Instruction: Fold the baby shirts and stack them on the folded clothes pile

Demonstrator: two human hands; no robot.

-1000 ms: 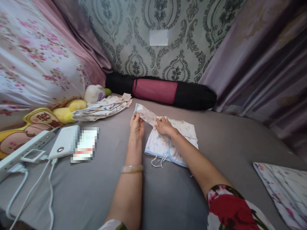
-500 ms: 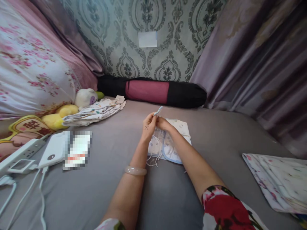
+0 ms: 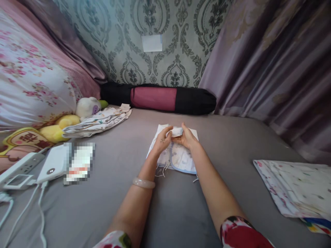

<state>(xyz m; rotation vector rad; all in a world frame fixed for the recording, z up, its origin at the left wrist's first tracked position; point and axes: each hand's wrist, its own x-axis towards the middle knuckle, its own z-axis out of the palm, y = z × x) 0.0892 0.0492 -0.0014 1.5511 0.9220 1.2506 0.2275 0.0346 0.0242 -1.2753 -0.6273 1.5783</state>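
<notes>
A small white baby shirt (image 3: 182, 159) with pale prints, blue edging and white tie strings lies on the grey bed sheet (image 3: 116, 168). One sleeve (image 3: 176, 132) is folded inward across the shirt, its blue cuff towards the right. My left hand (image 3: 162, 139) grips the sleeve at its left part, thumb and fingers closed on the cloth. At the cuff end, my right hand (image 3: 188, 137) has the cloth between its raised thumb and the fingers beneath. The shirt's upper part is partly hidden behind my hands.
A black and maroon roll bag (image 3: 153, 99) lies along the wall. To the left are folded clothes (image 3: 98, 122), plush toys (image 3: 53, 132), a power strip (image 3: 22, 167), a white power bank (image 3: 55, 162) with cables and a blurred-out item (image 3: 79, 162). Folded printed cloth (image 3: 297, 186) lies at the right.
My left hand has carried the sleeve from the left, in over the shirt. My right hand has shifted from pressing on the sleeve's base to holding its cuff end. The view has turned slightly right.
</notes>
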